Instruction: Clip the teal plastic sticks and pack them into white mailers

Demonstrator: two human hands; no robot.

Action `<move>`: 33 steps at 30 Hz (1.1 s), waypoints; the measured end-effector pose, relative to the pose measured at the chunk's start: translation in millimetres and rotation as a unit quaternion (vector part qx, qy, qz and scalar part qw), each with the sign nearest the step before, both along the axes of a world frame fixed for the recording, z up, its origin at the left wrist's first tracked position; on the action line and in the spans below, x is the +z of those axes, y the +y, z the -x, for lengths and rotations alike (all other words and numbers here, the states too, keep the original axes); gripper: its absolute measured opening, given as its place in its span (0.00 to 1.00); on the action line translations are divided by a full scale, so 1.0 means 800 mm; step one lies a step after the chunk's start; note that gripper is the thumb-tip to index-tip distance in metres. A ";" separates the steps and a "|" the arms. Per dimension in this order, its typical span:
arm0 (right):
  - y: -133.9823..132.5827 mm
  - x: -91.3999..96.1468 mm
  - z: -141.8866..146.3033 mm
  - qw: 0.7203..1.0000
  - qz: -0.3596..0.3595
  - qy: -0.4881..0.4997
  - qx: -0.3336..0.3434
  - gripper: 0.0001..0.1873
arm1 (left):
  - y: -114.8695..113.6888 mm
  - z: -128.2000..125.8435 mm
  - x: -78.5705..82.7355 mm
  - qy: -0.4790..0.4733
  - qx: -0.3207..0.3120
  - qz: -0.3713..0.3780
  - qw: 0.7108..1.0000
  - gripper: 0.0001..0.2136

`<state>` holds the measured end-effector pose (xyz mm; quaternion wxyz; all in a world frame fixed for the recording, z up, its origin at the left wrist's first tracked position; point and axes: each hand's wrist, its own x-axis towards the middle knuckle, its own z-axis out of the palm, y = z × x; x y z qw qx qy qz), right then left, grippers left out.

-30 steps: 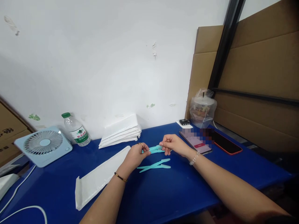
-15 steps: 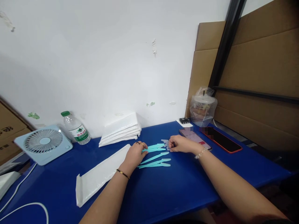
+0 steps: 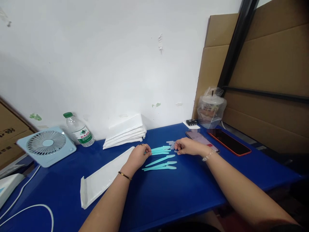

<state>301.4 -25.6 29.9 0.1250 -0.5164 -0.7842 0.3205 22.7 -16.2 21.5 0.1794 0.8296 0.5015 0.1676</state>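
Observation:
Several turquoise eyebrow razors [image 3: 161,166] lie fanned out on the blue table, blade ends to the right. My left hand [image 3: 140,156] is closed at the handle ends of the upper razors [image 3: 160,150], thumb and fingers pinching one. Just right of the blade ends is a small cluster of clear plastic caps [image 3: 171,143]. Over them my right hand [image 3: 184,146] is curled, its fingertips pinched at a clear cap, which the fingers partly hide. Left of my left hand lies a long white padded mailer [image 3: 106,177].
A stack of white mailers [image 3: 125,132] sits against the wall. To the left are a water bottle [image 3: 80,130] and a blue fan [image 3: 47,145] with a white cable [image 3: 31,206]. Two phones [image 3: 229,143] and a bagged drink cup [image 3: 211,109] stand at the right.
The view has shifted slightly. My left hand has drawn back a little from the razors. My right fingers have shifted slightly at the clear caps.

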 end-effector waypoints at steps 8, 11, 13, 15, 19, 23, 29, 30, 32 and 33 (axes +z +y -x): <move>-0.007 0.008 0.001 0.999 -0.030 -0.040 0.017 0.03 | 0.000 0.001 0.002 0.001 0.015 -0.003 1.000 0.05; -0.006 0.006 0.000 0.999 -0.045 -0.013 0.008 0.02 | 0.001 0.002 0.001 -0.007 0.014 0.001 1.000 0.05; -0.004 0.003 0.000 0.998 -0.040 0.045 0.001 0.04 | 0.003 0.003 0.000 -0.015 0.012 0.003 1.000 0.05; -0.002 0.001 0.000 0.994 -0.029 0.101 0.007 0.07 | 0.004 0.003 -0.001 -0.021 0.007 0.003 1.000 0.05; -0.003 0.000 0.009 0.990 -0.026 0.136 0.020 0.08 | 0.003 0.002 -0.002 -0.027 0.002 0.007 1.000 0.06; -0.008 0.002 0.021 0.985 -0.001 0.167 0.034 0.10 | -0.003 -0.002 0.003 -0.029 -0.014 0.028 0.999 0.07; -0.001 0.001 0.005 0.991 -0.036 0.124 0.034 0.13 | -0.013 -0.004 0.015 -0.006 -0.062 0.120 0.991 0.10; 0.002 -0.001 0.000 0.992 -0.084 0.089 0.016 0.10 | -0.013 -0.004 0.014 0.003 -0.056 0.100 0.993 0.10; 0.008 -0.007 -0.006 0.988 -0.154 0.025 0.000 0.06 | -0.011 -0.004 0.010 0.025 -0.036 0.031 0.999 0.08; 0.010 -0.010 -0.007 0.986 -0.169 0.003 0.004 0.06 | -0.010 -0.004 0.007 0.037 -0.030 -0.003 0.999 0.08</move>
